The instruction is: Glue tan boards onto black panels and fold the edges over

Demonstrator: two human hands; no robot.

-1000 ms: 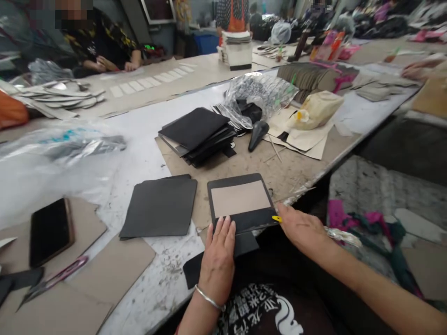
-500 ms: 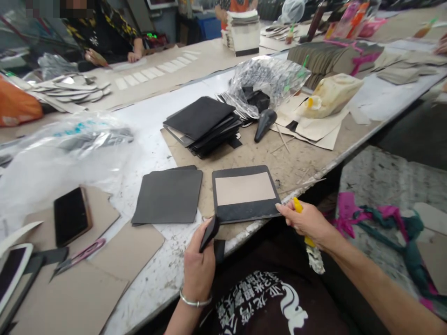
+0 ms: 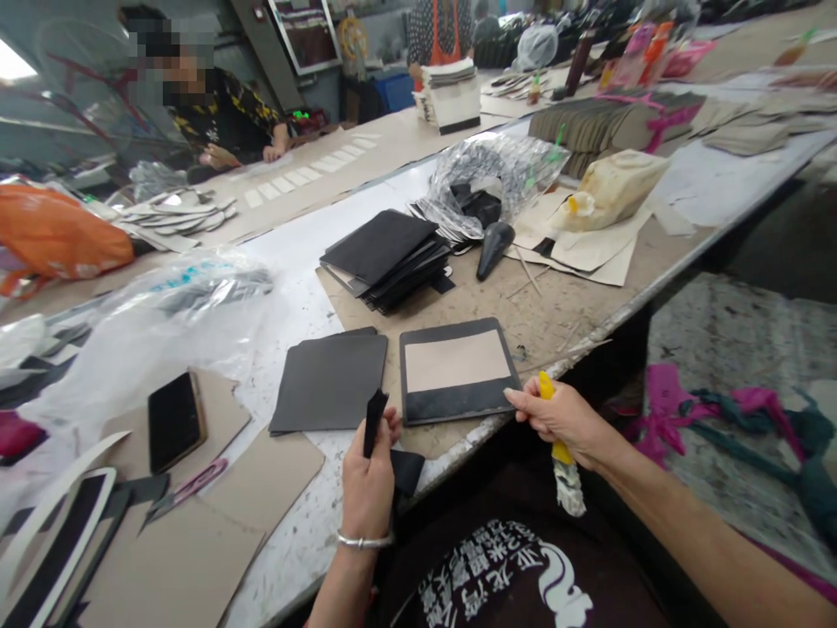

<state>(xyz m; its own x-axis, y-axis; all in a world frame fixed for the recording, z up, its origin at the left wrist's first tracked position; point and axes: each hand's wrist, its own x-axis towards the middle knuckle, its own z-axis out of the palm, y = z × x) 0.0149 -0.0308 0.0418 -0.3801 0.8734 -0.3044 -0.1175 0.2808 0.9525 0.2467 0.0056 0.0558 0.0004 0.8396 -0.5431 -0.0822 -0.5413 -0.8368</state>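
My left hand (image 3: 366, 488) is closed around a black strip (image 3: 375, 423); one end stands up above the fingers and a loose part shows to the right of the hand. In my right hand (image 3: 562, 420) is a glue brush with a yellow handle (image 3: 562, 451), its whitish crusted end pointing down past the table edge. That hand's fingertips are at the lower right corner of a black panel (image 3: 451, 406), which lies flat with a beige rectangle (image 3: 458, 359) on it. Left of the panel lies a small stack of dark grey sheets (image 3: 333, 384).
Behind lie a pile of black pieces (image 3: 383, 253), a black cone-shaped thing (image 3: 495, 249), a clear plastic bag (image 3: 516, 166) and a yellowed jug (image 3: 618, 187). At left are a phone (image 3: 175, 419), scissors (image 3: 196, 484) and card sheets (image 3: 189, 558). A person (image 3: 215, 113) sits across the table.
My left hand has raised and turned the black strip, so more of it stands upright. My right hand has moved slightly left with the brush. The view has tilted up a little.
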